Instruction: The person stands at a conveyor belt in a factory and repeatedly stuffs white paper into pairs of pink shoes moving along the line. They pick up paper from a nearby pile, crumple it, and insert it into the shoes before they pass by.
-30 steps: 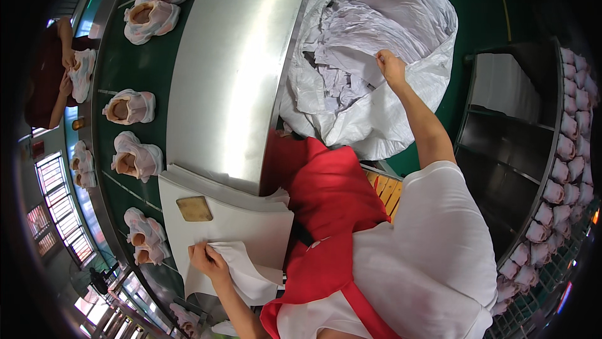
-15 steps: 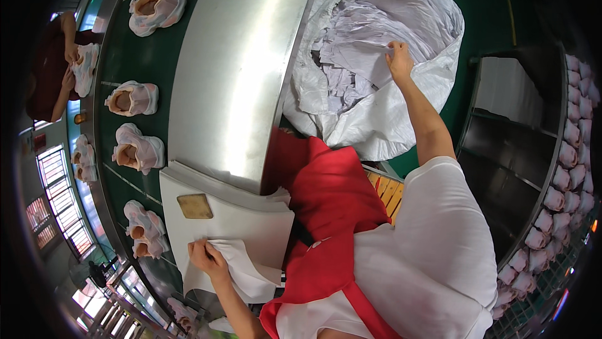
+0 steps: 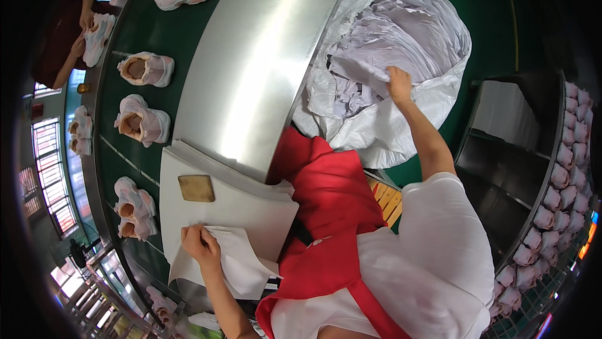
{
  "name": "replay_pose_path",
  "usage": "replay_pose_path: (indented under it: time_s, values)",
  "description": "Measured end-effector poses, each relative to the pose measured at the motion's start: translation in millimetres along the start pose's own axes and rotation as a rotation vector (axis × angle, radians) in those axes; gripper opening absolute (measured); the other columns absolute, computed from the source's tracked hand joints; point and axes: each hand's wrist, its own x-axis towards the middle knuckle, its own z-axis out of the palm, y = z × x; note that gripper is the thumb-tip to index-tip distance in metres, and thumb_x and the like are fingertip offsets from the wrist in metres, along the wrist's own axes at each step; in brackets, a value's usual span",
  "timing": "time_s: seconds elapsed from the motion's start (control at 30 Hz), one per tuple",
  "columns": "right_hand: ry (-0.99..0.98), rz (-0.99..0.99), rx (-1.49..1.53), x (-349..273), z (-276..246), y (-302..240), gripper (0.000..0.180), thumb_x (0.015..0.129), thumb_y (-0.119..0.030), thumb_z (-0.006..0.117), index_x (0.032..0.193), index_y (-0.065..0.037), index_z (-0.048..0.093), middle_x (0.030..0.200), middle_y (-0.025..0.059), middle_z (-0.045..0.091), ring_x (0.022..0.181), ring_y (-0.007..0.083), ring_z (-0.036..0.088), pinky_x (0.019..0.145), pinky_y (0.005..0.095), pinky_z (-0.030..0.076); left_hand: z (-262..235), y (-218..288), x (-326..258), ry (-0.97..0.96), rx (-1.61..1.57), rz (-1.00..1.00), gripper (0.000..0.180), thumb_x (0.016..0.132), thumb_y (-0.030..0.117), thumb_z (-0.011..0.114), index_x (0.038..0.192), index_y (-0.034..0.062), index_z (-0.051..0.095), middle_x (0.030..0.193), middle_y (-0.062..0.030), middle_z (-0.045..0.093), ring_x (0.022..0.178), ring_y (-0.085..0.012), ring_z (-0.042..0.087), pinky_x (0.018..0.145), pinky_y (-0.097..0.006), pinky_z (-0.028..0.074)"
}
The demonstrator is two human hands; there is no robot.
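- Pale paper [image 3: 414, 35] lies inside the open white sack [image 3: 376, 141], beside the metal counter [image 3: 251, 69].
- Right hand [image 3: 399, 85]: fingers pinch the paper's edge.
- Left hand [image 3: 202, 243]: fingers curled at a folded white sheet [image 3: 237, 257] on the white stack [image 3: 179, 217]; whether they grip it, I cannot tell.
- Brown block [image 3: 195, 188] rests on the stack.

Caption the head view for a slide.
Right hand on crumpled sheets in a white sack, left hand on stacked white sheets.
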Motion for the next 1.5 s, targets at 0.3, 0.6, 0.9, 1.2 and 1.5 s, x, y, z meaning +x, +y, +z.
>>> replay_pose_path:
  time_s: [0.3, 0.6, 0.9, 1.2, 1.5]
  values:
    - [-0.371, -0.133, 0.281, 40.1, -98.8, -30.8, 0.021, 0.081, -0.023, 0.056, 0.090, -0.003, 0.058, 0.071, 0.0186, 0.061, 0.068, 0.0388, 0.058, 0.062, 0.0463, 0.045, -2.5, 7.5, 4.6, 0.062, -0.018, 0.008, 0.007, 0.069, -0.005, 0.052, 0.071, 0.0025, 0.051, 0.059, -0.0088, 0.047, 0.052, -0.0276, 0.042, 0.054, -0.036, 0.034]
    - [-0.161, -0.318, 0.740, 92.1, -348.1, -225.4, 0.025, 0.083, -0.014, 0.058, 0.102, 0.002, 0.058, 0.087, 0.0116, 0.065, 0.076, 0.0174, 0.059, 0.074, 0.0277, 0.045, -21.9, 10.2, 1.0, 0.176, -0.041, 0.273, 0.015, 0.059, -0.001, 0.055, 0.065, 0.0079, 0.044, 0.059, -0.0038, 0.046, 0.049, -0.0203, 0.043, 0.051, -0.031, 0.034]
    - [-1.167, -1.593, 0.558, 11.3, -372.0, -488.2, 0.025, 0.079, -0.017, 0.059, 0.100, -0.004, 0.058, 0.081, 0.0208, 0.061, 0.075, 0.0366, 0.059, 0.066, 0.0428, 0.046, -97.9, 65.9, -21.1, 0.602, 0.120, 0.228, 0.018, 0.076, 0.008, 0.050, 0.061, 0.0055, 0.040, 0.086, -0.0129, 0.063, 0.069, -0.0264, 0.063, 0.088, -0.040, 0.049]
    - [-0.450, -0.997, 0.918, 16.6, -427.7, -524.4, 0.042, 0.077, -0.001, 0.062, 0.118, -0.001, 0.054, 0.110, 0.0109, 0.060, 0.101, 0.0212, 0.057, 0.091, 0.0320, 0.042, -135.6, 24.2, -54.3, 0.788, 0.197, -0.142, 0.023, 0.068, -0.003, 0.060, 0.091, 0.0013, 0.059, 0.066, -0.0063, 0.055, 0.045, -0.0204, 0.046, 0.049, -0.029, 0.039]
    - [-0.209, -1.291, 0.695, -52.9, -376.1, -507.9, 0.112, 0.059, -0.053, 0.079, 0.141, -0.002, 0.022, 0.143, 0.0219, 0.026, 0.132, 0.0366, 0.029, 0.108, 0.0450, 0.021, -129.0, 63.1, -40.9, 0.908, -0.652, -0.184, 0.044, 0.077, 0.006, 0.060, 0.119, 0.0038, 0.046, 0.093, -0.0068, 0.053, 0.074, -0.0131, 0.055, 0.062, -0.029, 0.048]
